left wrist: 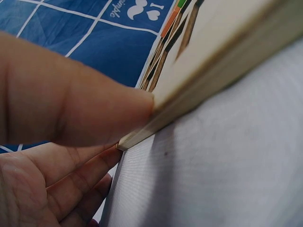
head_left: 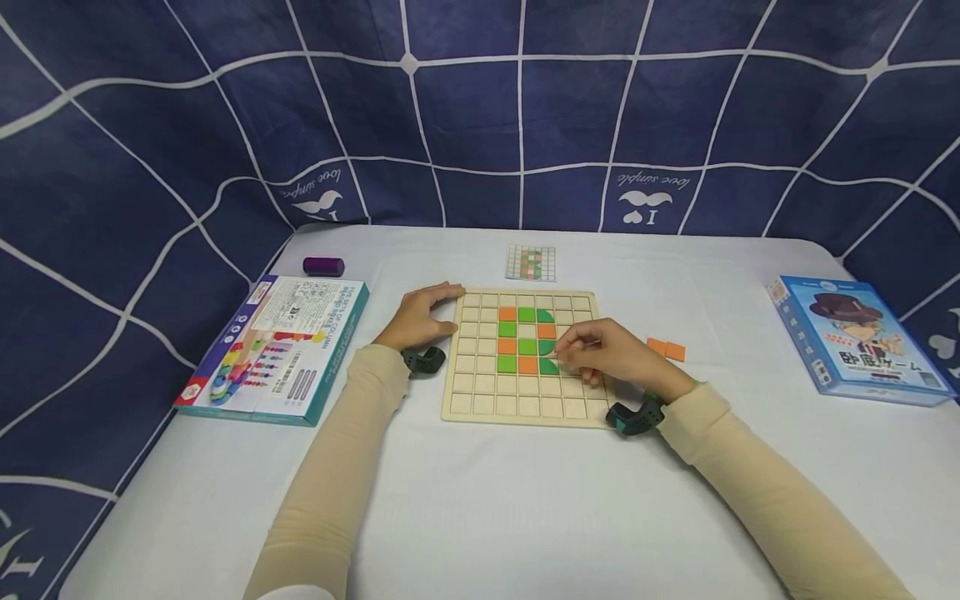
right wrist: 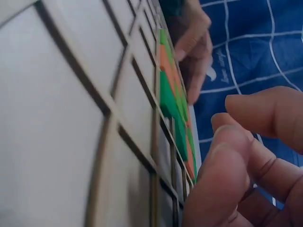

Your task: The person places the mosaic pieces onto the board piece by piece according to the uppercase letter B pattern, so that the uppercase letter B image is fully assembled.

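A pale wooden grid board lies flat, with orange squares, light green squares and darker green round-edged pieces in its middle cells. My left hand rests at the board's far left corner, thumb against the side edge and fingers fairly straight. Over the right part of the board is my right hand, its fingers bent and fingertips beside the lower dark green pieces. The right wrist view shows no piece between those fingertips. Two orange squares lie on the table right of the board, partly behind the right hand.
A small pattern card lies beyond the board. To the left are a toy box and a dark purple cylinder. A blue game box stands at the right. A dark blue checked cloth hangs behind the white table.
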Demonstrator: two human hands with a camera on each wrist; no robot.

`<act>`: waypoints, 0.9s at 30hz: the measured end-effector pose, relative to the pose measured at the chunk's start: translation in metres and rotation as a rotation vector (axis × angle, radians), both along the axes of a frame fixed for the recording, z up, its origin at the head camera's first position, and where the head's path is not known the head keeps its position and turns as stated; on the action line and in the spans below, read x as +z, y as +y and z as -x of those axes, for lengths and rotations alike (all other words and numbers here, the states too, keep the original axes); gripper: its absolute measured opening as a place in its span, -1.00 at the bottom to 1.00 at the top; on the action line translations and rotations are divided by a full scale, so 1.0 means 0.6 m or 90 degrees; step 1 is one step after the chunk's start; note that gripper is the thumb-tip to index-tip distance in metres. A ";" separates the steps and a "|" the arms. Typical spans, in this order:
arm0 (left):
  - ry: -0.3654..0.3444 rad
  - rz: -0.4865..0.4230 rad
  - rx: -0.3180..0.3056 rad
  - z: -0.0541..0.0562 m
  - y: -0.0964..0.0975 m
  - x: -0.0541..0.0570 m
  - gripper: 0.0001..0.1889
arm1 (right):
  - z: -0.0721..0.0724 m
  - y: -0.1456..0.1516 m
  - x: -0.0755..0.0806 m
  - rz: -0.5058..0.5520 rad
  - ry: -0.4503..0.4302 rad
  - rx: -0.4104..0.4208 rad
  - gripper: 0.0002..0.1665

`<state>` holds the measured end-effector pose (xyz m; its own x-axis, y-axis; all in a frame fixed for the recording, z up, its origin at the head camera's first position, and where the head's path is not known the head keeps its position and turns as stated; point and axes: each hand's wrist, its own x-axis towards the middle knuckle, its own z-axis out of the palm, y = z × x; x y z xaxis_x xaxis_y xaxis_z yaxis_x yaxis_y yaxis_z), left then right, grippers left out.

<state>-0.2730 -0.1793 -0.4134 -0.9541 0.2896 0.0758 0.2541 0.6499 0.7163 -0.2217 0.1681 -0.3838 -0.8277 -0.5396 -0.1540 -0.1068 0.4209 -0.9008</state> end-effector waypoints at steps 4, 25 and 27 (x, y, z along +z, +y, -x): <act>-0.005 -0.004 0.004 -0.001 0.001 -0.001 -0.28 | 0.000 0.022 0.005 0.020 -0.007 -0.012 -0.73; 0.002 0.002 0.006 -0.003 0.000 0.001 -0.28 | -0.018 0.225 0.005 0.050 -0.006 -0.167 -0.77; 0.004 0.003 0.004 -0.004 0.001 0.003 -0.28 | -0.019 0.239 0.000 0.053 -0.011 -0.183 -0.76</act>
<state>-0.2707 -0.1785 -0.4117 -0.9554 0.2841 0.0806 0.2546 0.6542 0.7121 -0.2104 0.3113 -0.3839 -0.9459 -0.2952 -0.1349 0.0220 0.3565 -0.9340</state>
